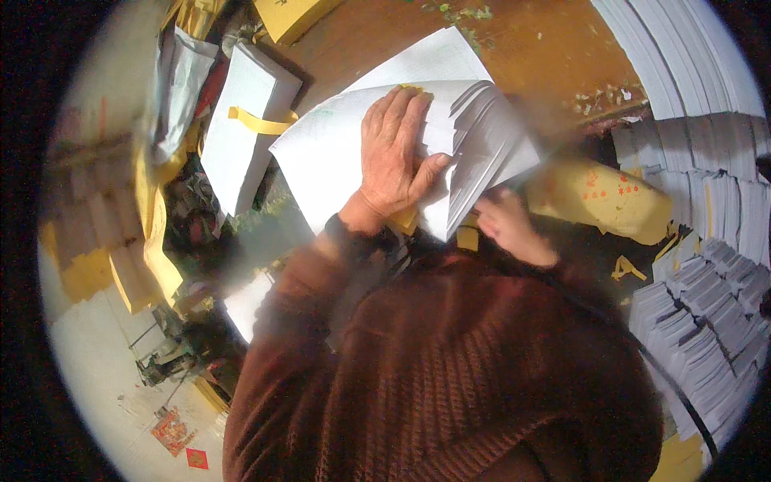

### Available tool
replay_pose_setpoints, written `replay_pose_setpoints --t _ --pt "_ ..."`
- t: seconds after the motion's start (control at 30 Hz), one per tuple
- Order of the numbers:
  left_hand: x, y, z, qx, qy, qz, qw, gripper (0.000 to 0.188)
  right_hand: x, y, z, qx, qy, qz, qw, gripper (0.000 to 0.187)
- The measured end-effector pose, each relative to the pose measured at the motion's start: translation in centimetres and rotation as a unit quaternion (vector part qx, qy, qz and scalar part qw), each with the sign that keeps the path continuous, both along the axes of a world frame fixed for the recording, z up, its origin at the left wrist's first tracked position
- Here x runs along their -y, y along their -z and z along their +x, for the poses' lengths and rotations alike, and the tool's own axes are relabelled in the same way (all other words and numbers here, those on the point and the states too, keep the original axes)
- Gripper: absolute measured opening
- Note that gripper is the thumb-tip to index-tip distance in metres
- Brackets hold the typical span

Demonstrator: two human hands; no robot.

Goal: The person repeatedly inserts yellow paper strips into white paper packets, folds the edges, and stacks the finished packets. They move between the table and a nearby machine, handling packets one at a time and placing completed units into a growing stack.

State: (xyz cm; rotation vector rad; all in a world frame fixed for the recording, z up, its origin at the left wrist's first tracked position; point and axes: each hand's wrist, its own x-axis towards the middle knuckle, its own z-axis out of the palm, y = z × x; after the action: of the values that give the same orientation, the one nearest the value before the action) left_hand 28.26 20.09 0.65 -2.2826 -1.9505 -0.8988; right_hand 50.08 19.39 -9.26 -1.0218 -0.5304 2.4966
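A stack of white paper sheets (pixel 317 161) lies in front of me, its right side curled up and its layers fanned apart. My left hand (pixel 395 157) lies flat on top of it, fingers stretched out and thumb to the side. Bits of a yellow paper strip (pixel 405 218) show at the near and far sides of this hand. Beside the near right edge of the stack is my right hand (pixel 512 229), fingers curled and slightly blurred. Its fingertips are partly hidden, close to a small yellow piece (pixel 467 238); what they grip cannot be made out.
A white paper bundle with a yellow band (pixel 259 120) stands at left. Tall piles of white paper (pixel 699 321) line the right side. A yellow sheet with red marks (pixel 598 197) lies right of my hand. A brown board (pixel 554 48) stretches behind.
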Motion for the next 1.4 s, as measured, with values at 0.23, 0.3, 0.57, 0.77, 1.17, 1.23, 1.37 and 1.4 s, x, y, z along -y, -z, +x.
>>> replay_pose_setpoints --t 0.23,0.3,0.57,0.77,1.17,1.23,1.37,1.4 --pt "0.4 0.9 -0.1 0.019 -0.02 0.04 0.999 0.059 -6.5 -9.7 2.2 0.183 0.022 0.299 0.936 0.019" --pt "0.6 0.8 0.1 0.031 -0.03 0.056 0.998 0.057 -9.5 -11.2 -1.0 0.222 0.005 0.46 0.86 0.026" --pt "1.6 2.0 -0.3 0.086 -0.018 0.121 0.989 0.044 -11.6 -11.1 -10.4 0.216 -0.164 0.627 0.73 0.031" --pt "2.6 0.0 -1.5 0.378 -0.035 0.132 0.916 0.023 -9.9 -10.7 -9.7 0.184 -0.128 0.813 0.537 0.035" --pt "-1.3 2.6 -3.5 0.057 -0.113 0.088 0.988 0.014 -11.3 -8.2 -9.3 0.061 -0.03 0.817 0.573 0.021" --pt "-0.9 2.8 -3.3 0.047 -0.12 0.093 0.987 0.014 -11.8 -8.9 -8.7 0.057 -0.016 0.684 0.727 0.028" --pt "-0.9 2.0 -3.3 0.043 -0.111 0.068 0.991 0.016 -15.8 -9.0 -5.4 0.303 -0.028 0.568 0.764 0.043" --pt "-0.9 1.7 -3.3 0.037 -0.102 0.061 0.992 0.016 -17.5 -8.5 -4.4 0.339 -0.094 0.603 0.716 0.041"
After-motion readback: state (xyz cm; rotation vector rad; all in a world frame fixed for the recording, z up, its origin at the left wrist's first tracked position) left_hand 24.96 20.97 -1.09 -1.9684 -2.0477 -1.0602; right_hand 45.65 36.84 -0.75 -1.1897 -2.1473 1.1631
